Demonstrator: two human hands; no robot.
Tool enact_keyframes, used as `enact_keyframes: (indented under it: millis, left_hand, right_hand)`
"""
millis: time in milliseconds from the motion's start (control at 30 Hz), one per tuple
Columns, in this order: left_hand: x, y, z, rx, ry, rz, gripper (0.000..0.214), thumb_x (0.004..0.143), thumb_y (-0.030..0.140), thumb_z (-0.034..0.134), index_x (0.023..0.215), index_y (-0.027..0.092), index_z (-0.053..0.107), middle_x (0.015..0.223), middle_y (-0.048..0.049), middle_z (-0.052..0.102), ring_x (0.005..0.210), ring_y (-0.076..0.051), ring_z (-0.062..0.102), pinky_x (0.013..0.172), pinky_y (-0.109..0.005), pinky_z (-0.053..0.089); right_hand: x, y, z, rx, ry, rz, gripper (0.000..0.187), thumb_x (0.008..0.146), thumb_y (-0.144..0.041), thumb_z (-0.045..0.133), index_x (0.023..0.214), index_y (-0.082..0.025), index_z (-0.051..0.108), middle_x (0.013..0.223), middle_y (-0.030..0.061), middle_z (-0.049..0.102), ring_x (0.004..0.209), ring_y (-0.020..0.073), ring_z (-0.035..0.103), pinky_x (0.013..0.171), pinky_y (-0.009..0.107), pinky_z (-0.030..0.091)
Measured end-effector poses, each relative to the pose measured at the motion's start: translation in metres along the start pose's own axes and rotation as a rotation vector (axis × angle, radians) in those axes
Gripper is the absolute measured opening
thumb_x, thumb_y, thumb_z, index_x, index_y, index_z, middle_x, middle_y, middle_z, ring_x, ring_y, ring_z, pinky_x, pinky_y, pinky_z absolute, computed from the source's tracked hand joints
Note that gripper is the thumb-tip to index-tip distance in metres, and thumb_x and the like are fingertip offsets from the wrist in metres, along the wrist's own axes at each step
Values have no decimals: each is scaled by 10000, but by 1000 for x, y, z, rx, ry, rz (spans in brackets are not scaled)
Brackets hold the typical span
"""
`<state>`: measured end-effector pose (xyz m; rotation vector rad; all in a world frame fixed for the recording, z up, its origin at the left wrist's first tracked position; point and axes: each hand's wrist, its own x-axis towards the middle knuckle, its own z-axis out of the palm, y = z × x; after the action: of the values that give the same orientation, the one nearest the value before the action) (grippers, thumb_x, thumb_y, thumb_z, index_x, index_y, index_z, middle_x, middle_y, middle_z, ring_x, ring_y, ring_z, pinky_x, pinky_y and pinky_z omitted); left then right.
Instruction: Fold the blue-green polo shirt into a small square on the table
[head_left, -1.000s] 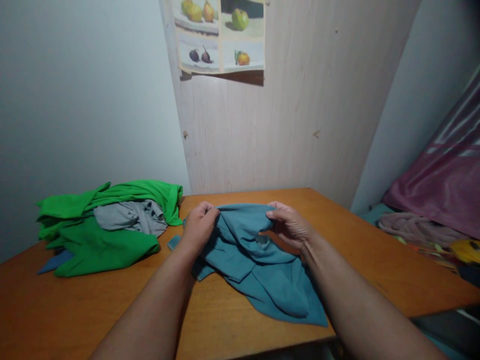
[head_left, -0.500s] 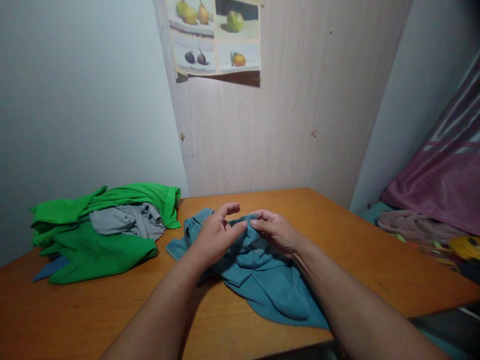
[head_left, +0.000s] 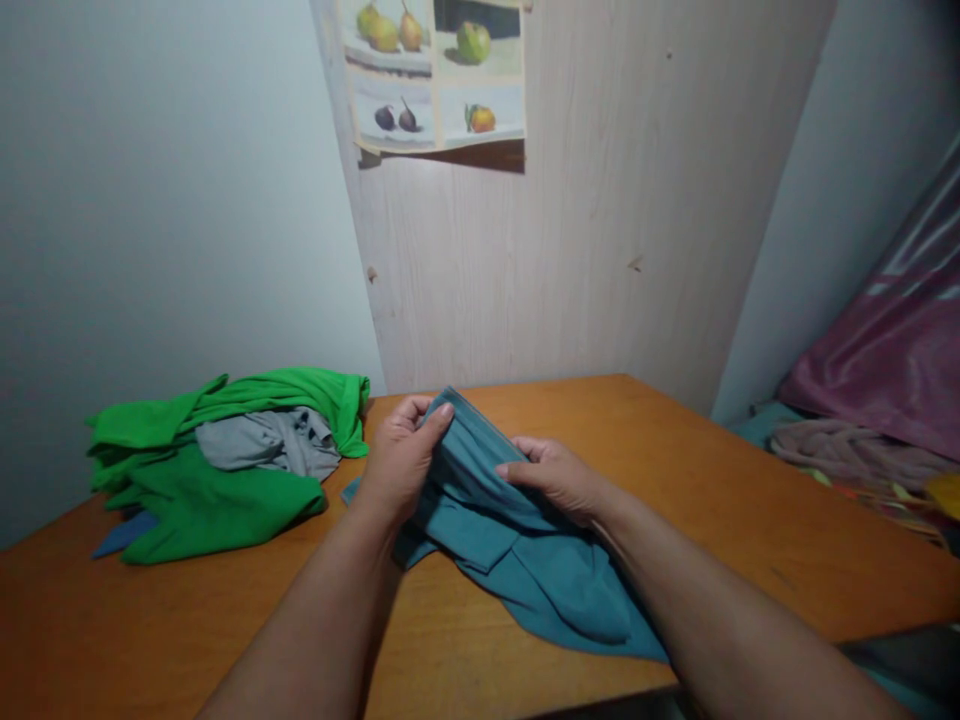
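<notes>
The teal garment (head_left: 577, 590) lay on the wooden surface (head_left: 442, 660), directly in front of the person, with its upper part raised between the two hands. The left hand (head_left: 409, 450) pinched the garment's top corner, its thumb pressed over the near face of the cloth and its fingers curled behind. The right hand (head_left: 555, 475) gripped the same raised edge lower down, thumb in front, so that the edge sloped from the left hand down towards the right. Between them the cloth was drawn into a slanting band of soft folds. The rest of the garment spread loosely below, its bulk under and between the forearms, one pointed part reaching the right forearm near the surface's front edge; a small end showed to the left of the left wrist. Well apart from the hands, on the left of the surface, sat a heap of clothes: a bright green garment (head_left: 300, 385) at the back, a crumpled grey garment (head_left: 259, 440) against it, and a darker green garment (head_left: 217, 510) in front, with a blue cloth (head_left: 127, 535) poking out beneath.
</notes>
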<state>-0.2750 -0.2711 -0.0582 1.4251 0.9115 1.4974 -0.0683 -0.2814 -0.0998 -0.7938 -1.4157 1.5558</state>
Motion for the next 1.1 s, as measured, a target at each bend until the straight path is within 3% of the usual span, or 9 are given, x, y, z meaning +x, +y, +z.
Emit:
enact_keyframes:
  millis: [167, 367, 600, 800, 1100]
  left_hand:
    - [10, -4, -11, -130, 109, -11, 392, 706, 471, 837, 851, 179, 620, 661, 56, 587, 544, -78, 495, 516, -178, 388]
    - [16, -14, -21, -145, 102, -64, 380, 709, 468, 843, 876, 167, 682, 697, 36, 604, 535, -66, 469, 484, -175, 330]
    - [15, -10, -22, -195, 124, -69, 384, 681, 449, 867, 872, 159, 704, 723, 25, 635, 591, -81, 533, 538, -181, 398]
    - [17, -8, -23, -157, 178, -44, 345, 671, 431, 861, 816, 165, 695, 696, 30, 618, 589, -84, 512, 548, -183, 384]
    - [22, -15, -29, -142, 182, 3, 337, 685, 452, 842, 803, 184, 675, 707, 24, 624, 602, -102, 507, 566, -205, 385]
  right_hand:
    - [2, -3, -5, 60, 103, -24, 428, 680, -422, 858, 989, -167, 708, 824, 30, 732, 710, 183, 659, 684, 305, 509]
    - [6, -2, -12, 124, 201, -86, 344, 683, -385, 872, 879, -191, 666, 726, -4, 683, 619, 144, 587, 594, 265, 455]
    - [7, -6, -17, 155, 244, -139, 315, 658, -372, 867, 797, -188, 653, 714, -3, 657, 658, 152, 568, 633, 269, 439]
    - [12, -1, -23, 128, 230, -206, 263, 734, -358, 762, 675, -199, 560, 642, -41, 518, 600, 123, 431, 584, 261, 330]
    - [10, -5, -25, -10, 272, -258, 268, 774, -377, 715, 681, -202, 535, 649, -47, 441, 598, 119, 351, 585, 268, 280]
